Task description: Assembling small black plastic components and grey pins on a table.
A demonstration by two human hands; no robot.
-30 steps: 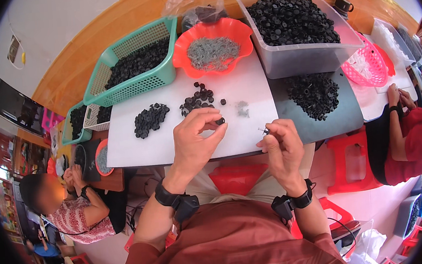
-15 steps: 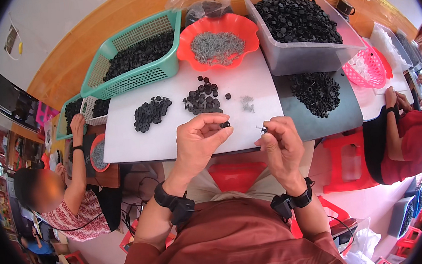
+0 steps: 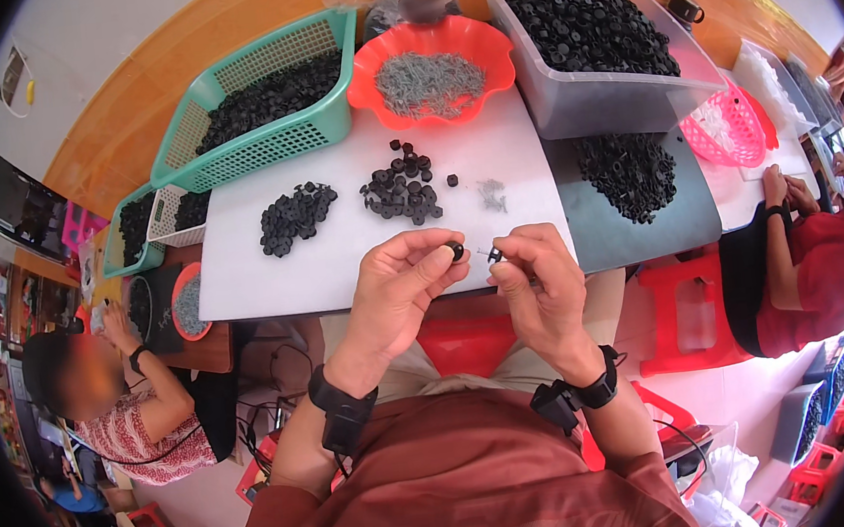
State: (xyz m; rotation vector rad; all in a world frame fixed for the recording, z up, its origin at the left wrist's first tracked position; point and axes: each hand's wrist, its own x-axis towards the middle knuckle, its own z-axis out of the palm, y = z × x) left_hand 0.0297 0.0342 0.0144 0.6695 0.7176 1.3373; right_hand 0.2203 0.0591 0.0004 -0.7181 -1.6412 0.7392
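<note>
Along the back of the white work surface (image 3: pixel 243 284) stood a clear bin (image 3: pixel 600 112) and a green basket (image 3: pixel 272 151), both holding black parts (image 3: pixel 593 33), with a red bowl (image 3: pixel 499 74) of thin grey pins (image 3: pixel 431 82) between them. Over the surface's near edge the left hand (image 3: pixel 403 280) and the right hand (image 3: pixel 544 278) faced each other, close but apart. The left thumb and fingertips were closed on a round black cap (image 3: pixel 456 250); the right ones gripped a small black piece (image 3: pixel 495 257), from which a thin metal pin (image 3: pixel 482 251) pointed left toward the cap, not touching it. Doing this step well seemed to call for a light pinch well back from the meeting faces, so that the fingertips hid neither the cap's face nor the pin's tip. Bringing pin and cap onto one line before closing the small gap looked wiser than pushing at a slant, which could have bent the pin or twisted the cap.
</note>
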